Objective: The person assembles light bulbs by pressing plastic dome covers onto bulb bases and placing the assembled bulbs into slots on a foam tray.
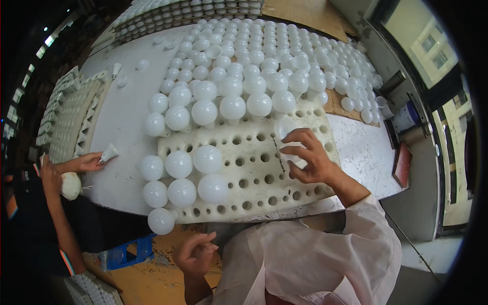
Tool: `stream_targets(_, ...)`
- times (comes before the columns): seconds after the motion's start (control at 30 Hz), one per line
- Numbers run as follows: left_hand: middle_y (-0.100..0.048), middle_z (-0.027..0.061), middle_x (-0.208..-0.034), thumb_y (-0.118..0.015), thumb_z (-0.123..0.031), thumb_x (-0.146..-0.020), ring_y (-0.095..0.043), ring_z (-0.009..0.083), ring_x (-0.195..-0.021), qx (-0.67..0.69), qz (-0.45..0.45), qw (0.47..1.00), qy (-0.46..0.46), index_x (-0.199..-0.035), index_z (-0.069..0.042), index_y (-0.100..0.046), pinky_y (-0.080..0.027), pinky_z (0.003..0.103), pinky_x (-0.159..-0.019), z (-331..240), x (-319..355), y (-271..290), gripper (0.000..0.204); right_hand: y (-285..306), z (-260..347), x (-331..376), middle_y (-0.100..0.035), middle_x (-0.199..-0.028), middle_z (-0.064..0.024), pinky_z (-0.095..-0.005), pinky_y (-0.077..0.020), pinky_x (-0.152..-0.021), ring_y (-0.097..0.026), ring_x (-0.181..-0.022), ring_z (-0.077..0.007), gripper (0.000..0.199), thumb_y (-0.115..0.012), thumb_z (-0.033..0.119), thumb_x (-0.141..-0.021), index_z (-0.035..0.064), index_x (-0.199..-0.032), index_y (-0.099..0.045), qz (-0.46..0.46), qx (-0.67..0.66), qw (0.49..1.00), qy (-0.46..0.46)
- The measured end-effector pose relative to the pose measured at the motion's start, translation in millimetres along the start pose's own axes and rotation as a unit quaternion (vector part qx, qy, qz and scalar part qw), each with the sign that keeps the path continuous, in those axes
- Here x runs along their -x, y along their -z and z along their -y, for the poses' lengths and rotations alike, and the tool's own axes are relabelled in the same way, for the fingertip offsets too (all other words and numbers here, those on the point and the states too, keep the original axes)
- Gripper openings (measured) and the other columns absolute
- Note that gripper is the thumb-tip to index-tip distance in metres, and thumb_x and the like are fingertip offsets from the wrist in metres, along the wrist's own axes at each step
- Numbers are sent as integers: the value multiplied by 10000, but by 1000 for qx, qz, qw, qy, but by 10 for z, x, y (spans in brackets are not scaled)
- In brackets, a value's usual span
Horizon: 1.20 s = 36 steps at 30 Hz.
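Observation:
My right hand (311,158) is over the right part of a white foam board (239,195) with rows of round holes. Its fingers are bent around a translucent white bulb cover (285,127), partly hidden by them. At the board's left end stand several round white bulbs (181,192), and one bulb (160,221) leans out at its near left corner. Further bulbs (204,112) fill its far rows. Below the board's near edge, close to my body, my left hand (195,252) is raised with fingers loosely curled and apart, nothing visible in it.
Many white bulb covers (272,63) stand in rows across the far table. On the left, a co-worker's hand (91,161) holds a white cone-shaped part (109,152), beside a tray of white parts (94,109). A blue stool (129,253) stands below. A bucket (405,117) is by the right wall.

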<state>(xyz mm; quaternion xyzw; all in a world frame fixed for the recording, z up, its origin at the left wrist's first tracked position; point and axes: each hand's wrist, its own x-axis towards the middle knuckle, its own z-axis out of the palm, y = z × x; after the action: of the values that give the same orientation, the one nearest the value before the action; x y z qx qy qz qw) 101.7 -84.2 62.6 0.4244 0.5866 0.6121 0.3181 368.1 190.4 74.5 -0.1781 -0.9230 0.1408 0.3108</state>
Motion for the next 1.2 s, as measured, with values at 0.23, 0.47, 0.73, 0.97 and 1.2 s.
stream_targets(0.23, -591, 239, -1233, -517, 45, -890, -626, 252, -1065, -243, -215, 945, -30, -1230, 74, -503, -501, 298, -849, 230, -1058, 1391, 342, -82, -303, 480, -414, -1391, -131, -459, -400, -1041, -426, -1258, -363, 826, -814, 109, -622, 176, -1359, -447, 148, 60, 977, -143)
stream_targets(0.47, -408, 203, -1445, -705, 15, -739, -375, 349, -1352, -526, 57, 849, -6, -1359, -14, -439, -341, 391, -1104, 1064, -2299, 1684, 675, -213, -217, 283, -504, -1303, -135, -429, -467, -970, -529, -1144, -339, 860, -834, 137, -611, 124, -1372, -432, 101, 24, 978, -180)
stream_targets(0.73, -619, 170, -1180, -731, -40, -772, -616, 218, -1029, -16, 13, 940, 341, -1255, 17, -544, -494, 343, -901, 1452, -2489, 1800, 521, -231, -253, 289, -505, -1275, -109, -385, -469, -947, -522, -1149, -244, 748, -738, 69, -699, 73, -1376, -420, 1, -224, 937, -268)
stream_targets(0.97, -570, 224, -1262, -622, -87, -831, -634, 197, -890, -1, -144, 989, -23, -1367, 92, -374, -503, 322, -786, 1081, -1684, 2006, 617, -326, -191, 181, -549, -1221, -85, -345, -469, -966, -526, -1168, -213, 788, -775, 194, -748, 75, -1401, -351, -69, -563, 763, -309)
stream_targets(1.2, -560, 310, -1219, -742, -278, -768, -602, 137, -650, 107, 16, 994, -16, -1369, 111, -295, -469, 190, -512, 114, -219, 859, 844, -469, -177, 191, -563, -1238, -109, -281, -547, -786, -586, -1099, -205, 860, -854, 264, -671, 91, -1368, -381, 8, -717, 635, -287)
